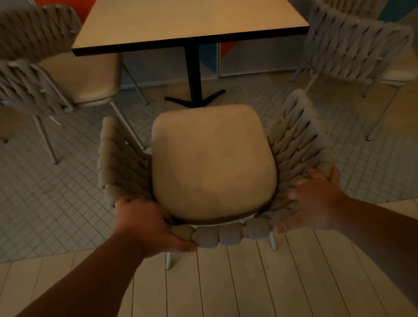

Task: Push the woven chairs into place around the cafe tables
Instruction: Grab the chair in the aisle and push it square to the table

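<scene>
Three woven chairs (21, 72), one table (188, 18) — left hand (147, 226), right hand (313, 200) both grip near chair (211, 163) back.

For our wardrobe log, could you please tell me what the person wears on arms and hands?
Nothing worn shows. The left forearm and right forearm are bare to the frame's edge, no sleeve or cuff in view. The left hand and right hand have no gloves, and no watch or wristband shows. A thin ring cannot be ruled out.
</scene>
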Tool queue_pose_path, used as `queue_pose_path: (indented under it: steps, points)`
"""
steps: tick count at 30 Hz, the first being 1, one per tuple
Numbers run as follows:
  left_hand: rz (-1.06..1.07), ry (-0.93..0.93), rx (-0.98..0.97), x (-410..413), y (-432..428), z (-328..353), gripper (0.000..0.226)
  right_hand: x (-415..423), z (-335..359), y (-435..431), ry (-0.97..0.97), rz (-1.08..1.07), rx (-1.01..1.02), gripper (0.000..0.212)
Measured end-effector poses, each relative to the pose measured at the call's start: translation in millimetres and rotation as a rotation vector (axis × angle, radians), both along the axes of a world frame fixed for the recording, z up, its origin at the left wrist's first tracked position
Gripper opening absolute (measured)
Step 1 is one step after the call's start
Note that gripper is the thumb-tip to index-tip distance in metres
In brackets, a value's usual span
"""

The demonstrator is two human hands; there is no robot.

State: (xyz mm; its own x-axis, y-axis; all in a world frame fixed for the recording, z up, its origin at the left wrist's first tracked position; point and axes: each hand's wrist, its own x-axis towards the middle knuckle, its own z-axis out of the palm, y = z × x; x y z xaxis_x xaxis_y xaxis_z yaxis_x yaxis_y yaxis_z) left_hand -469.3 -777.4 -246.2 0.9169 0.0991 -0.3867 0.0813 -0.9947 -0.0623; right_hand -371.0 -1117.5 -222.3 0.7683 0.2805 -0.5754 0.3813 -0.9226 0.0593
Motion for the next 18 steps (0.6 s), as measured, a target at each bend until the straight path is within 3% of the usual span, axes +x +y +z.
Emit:
queue_pose_path:
  steps: [5, 10, 16, 18]
  points:
    - [-0.006, -0.007, -0.011, 6.8, -2.1, -0.5, 0.115, 7.3, 1.6, -0.9, 0.008, 0.013, -0.035, 0.137]
    - [-0.053, 0.009, -0.001, 13.8, 5.2, 2.5, 0.095, 12.2, 1.4, 7.6, 0.021, -0.018, -0.053, 0.144]
    - [-0.02, -0.064, -0.007, 19.1, 10.5, -1.2, 0.144, 17.4, 0.6, 9.5, -0.018, -0.037, -0.028, 0.133]
    - [0.057, -0.09, -0.015, 15.7, 9.2, -3.6, 0.144, 17.3, -0.3, 8.4, -0.017, -0.031, -0.031, 0.133]
